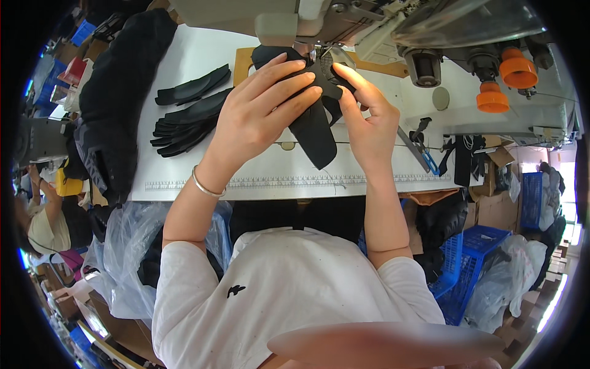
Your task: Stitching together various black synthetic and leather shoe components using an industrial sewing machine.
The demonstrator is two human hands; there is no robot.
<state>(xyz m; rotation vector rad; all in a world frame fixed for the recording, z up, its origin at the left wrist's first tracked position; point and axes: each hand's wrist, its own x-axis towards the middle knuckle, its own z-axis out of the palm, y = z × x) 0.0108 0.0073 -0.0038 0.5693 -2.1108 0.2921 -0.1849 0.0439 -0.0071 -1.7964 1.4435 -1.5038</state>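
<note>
White table [203,165], ruler scale [276,183] along near edge; blue crates [470,264] at right. Left hand [261,107] spread flat on black piece [316,138] at sewing machine [276,27]; right hand [372,117] pinching its edge.

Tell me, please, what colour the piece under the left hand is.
The piece is black; the head view shows it best.
</note>
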